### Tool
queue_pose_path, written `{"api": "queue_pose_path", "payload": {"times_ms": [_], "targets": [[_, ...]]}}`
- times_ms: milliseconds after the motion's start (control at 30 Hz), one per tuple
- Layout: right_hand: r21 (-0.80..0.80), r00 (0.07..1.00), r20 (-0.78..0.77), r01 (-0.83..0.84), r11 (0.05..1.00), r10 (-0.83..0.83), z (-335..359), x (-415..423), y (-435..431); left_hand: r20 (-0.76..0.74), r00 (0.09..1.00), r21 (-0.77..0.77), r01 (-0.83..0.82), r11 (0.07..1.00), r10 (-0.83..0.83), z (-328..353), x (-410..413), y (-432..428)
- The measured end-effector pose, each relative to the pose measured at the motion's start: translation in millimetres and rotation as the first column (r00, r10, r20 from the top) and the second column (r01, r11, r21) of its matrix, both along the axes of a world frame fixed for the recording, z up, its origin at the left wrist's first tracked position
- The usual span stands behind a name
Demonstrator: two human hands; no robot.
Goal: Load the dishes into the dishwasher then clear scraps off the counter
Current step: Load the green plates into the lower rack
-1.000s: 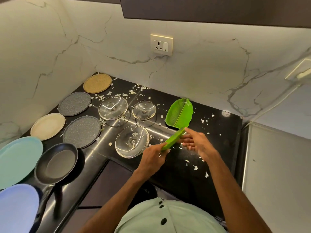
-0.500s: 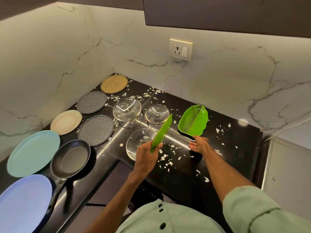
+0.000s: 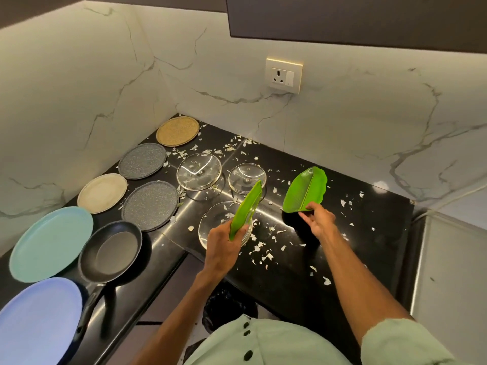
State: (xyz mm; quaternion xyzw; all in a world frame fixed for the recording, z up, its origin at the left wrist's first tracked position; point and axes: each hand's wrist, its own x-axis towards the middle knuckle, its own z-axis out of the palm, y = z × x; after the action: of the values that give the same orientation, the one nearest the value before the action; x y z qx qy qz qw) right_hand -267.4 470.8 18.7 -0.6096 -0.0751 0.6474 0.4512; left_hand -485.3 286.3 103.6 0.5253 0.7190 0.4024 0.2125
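Note:
My left hand (image 3: 224, 246) grips a green leaf-shaped plate (image 3: 246, 208) edge-on above a glass lid (image 3: 216, 219). My right hand (image 3: 317, 219) pinches the near end of a second green leaf plate (image 3: 305, 189), tilted up off the black counter (image 3: 290, 275). White scraps (image 3: 263, 255) lie scattered over the counter between and around my hands. Two more glass lids (image 3: 199, 171) (image 3: 246, 176) lie behind. To the left sit round plates: tan (image 3: 178, 130), two speckled grey (image 3: 142, 160) (image 3: 150, 205), cream (image 3: 102, 193), teal (image 3: 51, 243), lilac (image 3: 37, 322), and a black frying pan (image 3: 110, 251).
Marble walls close the corner at left and back, with a wall socket (image 3: 284, 75) above the counter. A dark cabinet (image 3: 355, 19) hangs overhead. A white appliance (image 3: 453, 272) stands at the right. A black bin bag (image 3: 229, 306) sits below the counter's front edge.
My left hand carried one green leaf plate leftward. My right hand, which was resting on the counter half a second ago, took hold of the second leaf plate and tilted it up.

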Motion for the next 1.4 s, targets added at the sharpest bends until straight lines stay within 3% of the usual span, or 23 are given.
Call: {"api": "queue_pose_path", "payload": {"times_ms": [233,467,833,967,1167,1300,1400], "targets": [[0.128,0.993,0.112,-0.043,0.991,0.029,24.2,22.3,-82.3,0.051,0.998,-0.015,0.037,0.999,-0.036,-10.3,12.8,-19.2],[0.112,0.981,0.19,-0.055,0.992,0.033,53.2,50.6,-185.9,0.115,0.977,-0.031,0.186,0.982,-0.181,7.3,34.5,-45.3],[0.08,0.904,0.316,0.276,0.958,-0.287,70.5,48.4,-352.6,0.174,0.887,-0.098,0.447,0.889,-0.428,7.5,23.5,-105.7],[0.043,0.878,0.298,0.379,0.924,-0.374,71.2,25.9,-421.8,0.28,0.865,-0.242,0.483,0.841,-0.416,-5.9,10.8,-134.2],[-0.027,0.86,0.336,0.415,0.909,-0.383,58.8,5.4,-517.4,0.465,0.768,-0.414,0.629,0.658,-0.441,-21.1,20.8,-180.0],[-0.045,0.84,0.31,0.481,0.875,-0.446,67.2,6.6,-553.1,0.423,0.709,-0.398,0.705,0.587,-0.564,-26.0,42.9,-204.0],[-0.053,0.806,0.3,0.549,0.834,-0.511,70.9,11.8,-565.8,0.4,0.691,-0.341,0.722,0.602,-0.602,-24.9,61.3,-211.2]]}}
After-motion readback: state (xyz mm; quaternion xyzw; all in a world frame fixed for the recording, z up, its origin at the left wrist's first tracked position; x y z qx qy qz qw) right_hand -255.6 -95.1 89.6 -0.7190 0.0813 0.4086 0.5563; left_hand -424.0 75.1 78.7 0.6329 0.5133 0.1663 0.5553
